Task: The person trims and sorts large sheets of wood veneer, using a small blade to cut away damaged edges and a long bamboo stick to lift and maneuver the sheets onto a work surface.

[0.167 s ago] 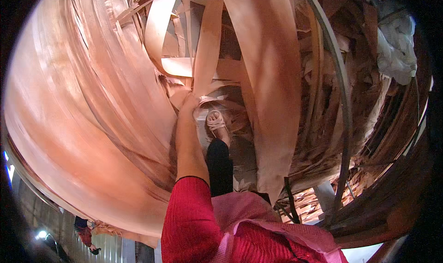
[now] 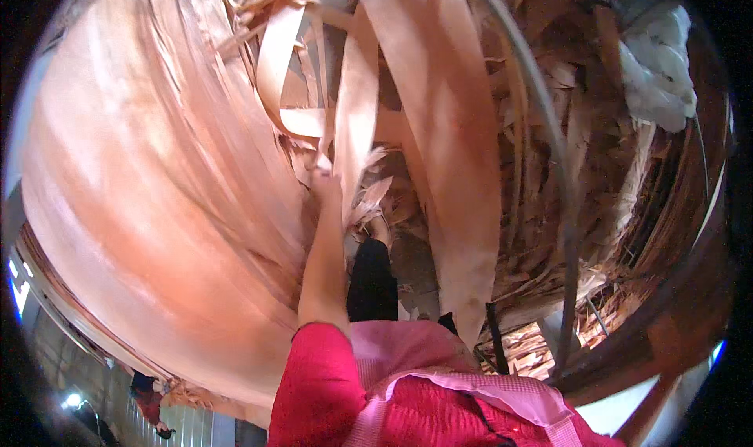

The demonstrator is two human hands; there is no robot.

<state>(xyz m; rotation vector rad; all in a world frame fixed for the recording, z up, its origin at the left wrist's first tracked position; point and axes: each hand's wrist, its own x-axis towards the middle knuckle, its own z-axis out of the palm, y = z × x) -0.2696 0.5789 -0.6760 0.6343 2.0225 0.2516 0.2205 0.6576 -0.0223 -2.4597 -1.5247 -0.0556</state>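
Observation:
My left hand [image 2: 325, 171] reaches forward from a red sleeve, closed at the edge of a tall stack of thin wood veneer sheets [image 2: 204, 188]. A narrow veneer strip [image 2: 325, 129] runs up out of its fingers, which are small and partly blurred. Just right of the hand, a wider pale veneer strip [image 2: 357, 94] hangs down to a ragged, splintered end [image 2: 372, 200] over my foot. Further right drops a broad veneer sheet [image 2: 451, 133]. No part of my right hand shows.
A dark curved bar [image 2: 553, 125] crosses the right side before piled veneer scraps. Translucent plastic sheeting [image 2: 659, 70] hangs at the upper right. Loose scraps [image 2: 541, 345] lie at the lower right. Another person [image 2: 147, 396] appears far off at the lower left.
The pale strip's ragged end has swung over my foot and now hides most of the sandal. My left hand stays by the stack's edge; the view has shifted slightly.

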